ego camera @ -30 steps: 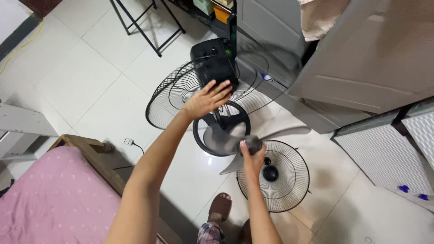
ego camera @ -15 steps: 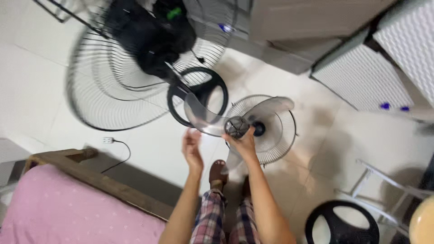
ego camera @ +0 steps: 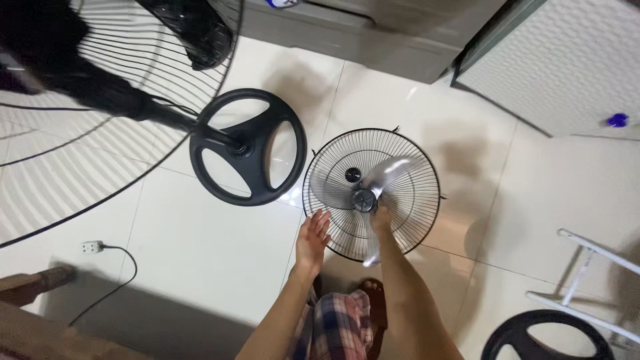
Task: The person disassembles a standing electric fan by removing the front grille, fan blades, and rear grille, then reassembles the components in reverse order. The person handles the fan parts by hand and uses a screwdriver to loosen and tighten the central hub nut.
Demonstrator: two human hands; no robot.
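Observation:
My right hand [ego camera: 380, 217] grips the hub of a translucent grey fan blade [ego camera: 373, 183] and holds it just over a round black wire guard [ego camera: 413, 160] that lies flat on the white tile floor. Empty, with fingers apart, my left hand [ego camera: 312, 239] hovers at the guard's near left rim. A standing fan with a black ring base [ego camera: 248, 157], black pole and large wire cage [ego camera: 100, 153] stands to the left.
A white plug with its cable [ego camera: 93, 247] lies on the floor at the left. A grey cabinet [ego camera: 373, 33] runs along the top. A white frame [ego camera: 587, 280] and another black ring base [ego camera: 547, 337] are at the lower right. A wooden bed corner [ego camera: 33, 320] is at the lower left.
The view swung from the standing fan down to the guard on the floor. My left hand came off the fan's motor housing. My right hand brought the blade down over the guard.

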